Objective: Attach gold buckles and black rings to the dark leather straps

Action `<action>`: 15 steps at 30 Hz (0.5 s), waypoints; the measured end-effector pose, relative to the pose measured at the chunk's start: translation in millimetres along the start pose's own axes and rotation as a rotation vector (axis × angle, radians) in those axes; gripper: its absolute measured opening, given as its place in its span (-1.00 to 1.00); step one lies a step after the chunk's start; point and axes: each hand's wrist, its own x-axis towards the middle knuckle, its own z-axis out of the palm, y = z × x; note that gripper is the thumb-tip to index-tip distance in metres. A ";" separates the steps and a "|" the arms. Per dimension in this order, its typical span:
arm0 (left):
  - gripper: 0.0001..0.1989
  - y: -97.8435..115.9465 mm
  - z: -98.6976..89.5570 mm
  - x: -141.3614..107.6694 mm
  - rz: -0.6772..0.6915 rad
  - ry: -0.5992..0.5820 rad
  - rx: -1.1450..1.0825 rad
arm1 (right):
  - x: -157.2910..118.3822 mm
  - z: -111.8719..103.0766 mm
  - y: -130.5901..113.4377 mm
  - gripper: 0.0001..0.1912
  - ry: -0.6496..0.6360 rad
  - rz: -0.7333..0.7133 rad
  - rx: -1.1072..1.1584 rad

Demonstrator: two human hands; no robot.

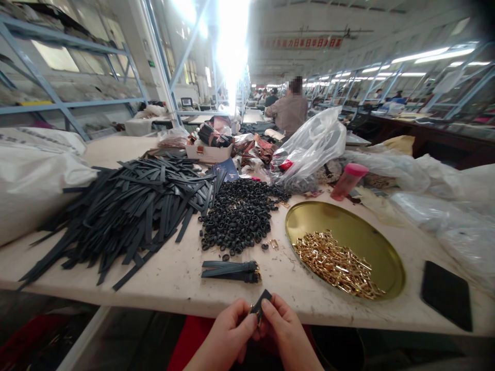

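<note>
At the table's front edge, my left hand and my right hand meet around a short black strap. Both hands pinch it, and a bit of gold metal shows by the left fingers. Just beyond lies a small stack of black straps with gold buckles. Behind that is a heap of small black loops, with a large pile of long black strips to its left. On the right, a round gold tray holds many gold buckles.
A dark flat slab lies at the right edge. Farther back stand a pink-capped jar, a clear plastic bag and a white box. A white sack fills the left. A person sits beyond, facing away.
</note>
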 end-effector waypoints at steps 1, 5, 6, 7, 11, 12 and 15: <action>-0.67 -0.5 -0.4 1.1 0.000 0.000 -0.010 | 0.9 0.7 0.0 -0.69 -0.003 0.005 0.005; -0.70 -1.4 -1.6 5.0 0.002 0.009 -0.038 | 3.4 3.8 -1.1 -0.69 0.004 -0.012 -0.045; -0.71 -1.4 -1.5 5.8 -0.001 0.014 -0.040 | 3.7 4.1 -1.9 -0.69 0.012 -0.038 -0.087; -0.71 -1.4 -1.3 6.4 -0.004 0.021 -0.041 | 3.8 4.2 -2.8 -0.69 0.023 -0.074 -0.143; -0.69 -1.3 0.3 8.5 -0.018 0.032 -0.046 | 3.1 3.3 -7.8 -0.68 0.089 -0.242 -0.401; -0.69 -1.1 0.7 9.1 -0.020 0.028 -0.049 | 2.8 3.1 -8.8 -0.68 0.096 -0.260 -0.437; -0.70 -0.3 2.0 11.1 -0.032 0.020 -0.063 | 2.0 3.1 -10.0 -0.68 0.083 -0.243 -0.468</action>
